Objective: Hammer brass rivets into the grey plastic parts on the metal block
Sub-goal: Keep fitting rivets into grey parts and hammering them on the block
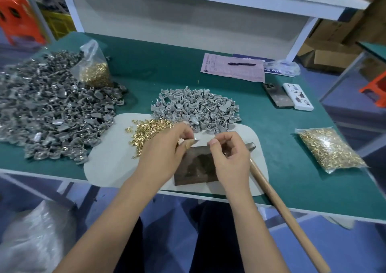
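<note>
A dark metal block (pixel 196 168) lies on a pale mat (pixel 108 164) at the table's front edge. Just above the block's far edge, my left hand (pixel 165 147) pinches a small grey plastic part (pixel 196 140). My right hand (pixel 227 158) hovers over the block with thumb and forefinger pinched together; what they hold is too small to tell. A wooden-handled hammer (pixel 277 206) lies beside the block under my right hand, handle running past the table edge. Loose brass rivets (pixel 148 130) are heaped on the mat, with a pile of grey parts (pixel 196 107) behind them.
A big heap of grey parts (pixel 46 110) fills the left of the green table (pixel 292 147). Bags of brass rivets sit at back left (pixel 94 72) and at right (pixel 330 149). A paper with a pen (pixel 234 67), a phone (pixel 276 94) and a white box (pixel 297 96) lie at the back.
</note>
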